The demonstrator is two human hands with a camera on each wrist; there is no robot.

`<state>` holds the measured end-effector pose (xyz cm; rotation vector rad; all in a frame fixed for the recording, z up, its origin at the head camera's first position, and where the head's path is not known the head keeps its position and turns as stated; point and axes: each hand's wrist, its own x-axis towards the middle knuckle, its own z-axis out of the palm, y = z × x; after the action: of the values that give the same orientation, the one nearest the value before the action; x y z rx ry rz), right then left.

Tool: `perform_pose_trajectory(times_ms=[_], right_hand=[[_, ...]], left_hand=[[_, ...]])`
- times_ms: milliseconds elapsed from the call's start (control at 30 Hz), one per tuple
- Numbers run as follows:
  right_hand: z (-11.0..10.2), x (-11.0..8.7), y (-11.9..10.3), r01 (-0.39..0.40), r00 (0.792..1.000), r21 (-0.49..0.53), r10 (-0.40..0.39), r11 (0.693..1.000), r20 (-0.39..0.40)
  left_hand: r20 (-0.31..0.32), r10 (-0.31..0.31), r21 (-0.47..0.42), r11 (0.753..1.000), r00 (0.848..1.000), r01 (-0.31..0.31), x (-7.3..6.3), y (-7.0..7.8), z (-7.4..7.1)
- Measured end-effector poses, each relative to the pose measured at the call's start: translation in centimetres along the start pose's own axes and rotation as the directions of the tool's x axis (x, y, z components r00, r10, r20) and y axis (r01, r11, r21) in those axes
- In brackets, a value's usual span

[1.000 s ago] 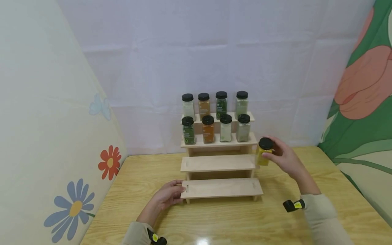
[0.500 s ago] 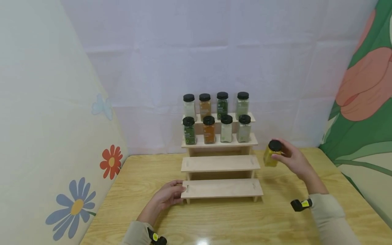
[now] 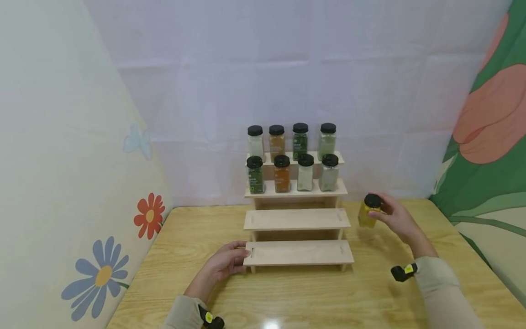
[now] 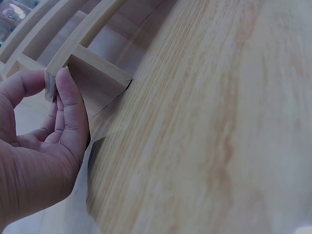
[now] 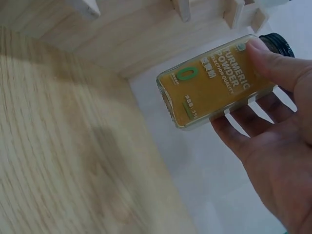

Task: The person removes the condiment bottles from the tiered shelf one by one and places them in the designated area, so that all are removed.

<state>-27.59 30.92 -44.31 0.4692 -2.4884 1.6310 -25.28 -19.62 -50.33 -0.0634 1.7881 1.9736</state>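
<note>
A jar of turmeric powder (image 5: 209,80), yellow with a black lid, is held in my right hand (image 3: 396,219) between thumb and fingers. It hangs over the table to the right of a stepped wooden spice rack (image 3: 297,253); its label faces the right wrist camera. My left hand (image 3: 223,262) pinches the left end of the rack's lowest shelf (image 4: 66,56), thumb and forefinger on the board's end. The rack's two lower shelves are bare. On the upper two stand several black-lidded spice jars (image 3: 281,176) in two rows, green, orange, brown and pale.
The rack stands on a wood-grain table (image 3: 304,297) before a white cloth backdrop (image 3: 213,105). A flower-painted panel (image 3: 82,196) rises at the left, and another panel with a large tulip print (image 3: 493,123) at the right.
My right hand has carried the turmeric jar rightward and slightly down, away from the rack's right side. The left hand has kept its hold on the lowest shelf.
</note>
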Motion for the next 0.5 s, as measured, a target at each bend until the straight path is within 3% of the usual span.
perform_pose_trajectory(times_ms=[500], right_hand=[[0.4,0.6,3.1,-0.11,0.994,0.019,0.109,0.994,0.03]], left_hand=[[0.008,0.005,0.014,1.0,1.0,-0.005,-0.3,0.0,0.1]])
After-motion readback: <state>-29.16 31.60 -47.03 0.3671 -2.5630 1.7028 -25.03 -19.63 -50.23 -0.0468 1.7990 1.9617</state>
